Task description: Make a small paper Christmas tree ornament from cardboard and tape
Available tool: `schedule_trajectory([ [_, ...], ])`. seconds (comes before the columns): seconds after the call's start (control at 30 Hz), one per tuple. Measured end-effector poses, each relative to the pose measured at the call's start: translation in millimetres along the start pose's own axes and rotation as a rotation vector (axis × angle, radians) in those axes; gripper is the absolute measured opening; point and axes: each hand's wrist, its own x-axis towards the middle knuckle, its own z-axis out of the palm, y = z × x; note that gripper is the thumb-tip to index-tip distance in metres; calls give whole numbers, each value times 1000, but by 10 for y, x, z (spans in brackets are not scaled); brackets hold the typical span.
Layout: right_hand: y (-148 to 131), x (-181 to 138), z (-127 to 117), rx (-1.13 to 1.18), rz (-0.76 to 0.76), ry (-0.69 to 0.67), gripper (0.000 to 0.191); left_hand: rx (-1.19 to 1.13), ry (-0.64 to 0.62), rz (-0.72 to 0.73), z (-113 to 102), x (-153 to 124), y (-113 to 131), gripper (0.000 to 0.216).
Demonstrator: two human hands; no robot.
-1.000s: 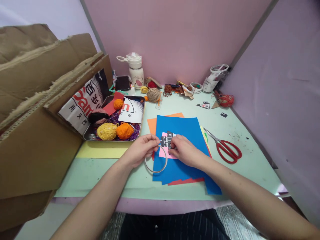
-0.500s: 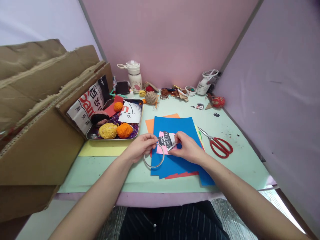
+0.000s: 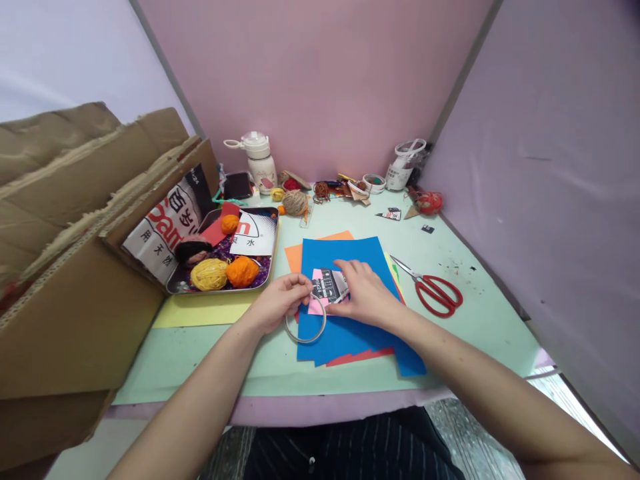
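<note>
My left hand is closed, with finger and thumb pinching a narrow tape roll, which hangs as a thin pale ring over the blue paper's left edge. Right beside these fingers is a black-and-white printed piece, lying on a small pink paper. Over their right side rests my right hand, fingers stretched out and thumb apart, hiding that end. Beneath everything is blue paper on a stack of coloured sheets. Red-handled scissors lie partly open to the right.
A metal tray with yarn balls and printed paper stands left, on a yellow sheet. Cardboard leans at far left. Along the back are a bottle, yarn and a white cup. Printed scraps lie behind the scissors.
My right hand's fingers have gone from a pinch at the printed piece to stretched out over it. My left hand keeps its hold on the tape roll. The camera view has shifted slightly.
</note>
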Motion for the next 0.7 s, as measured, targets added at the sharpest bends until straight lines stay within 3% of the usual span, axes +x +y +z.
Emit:
schedule_trajectory([
  [0.17,-97,20,53,-3,-40,-51,77,-30,-9,-6,-18,-17,18,22],
  [0.53,120,26,-173,240,-282,-176,76,94,21,17,40,-47,87,20],
  [0.7,46,41,-290,378,-52,-65,24,291,-5,134,155,-40,212,17],
])
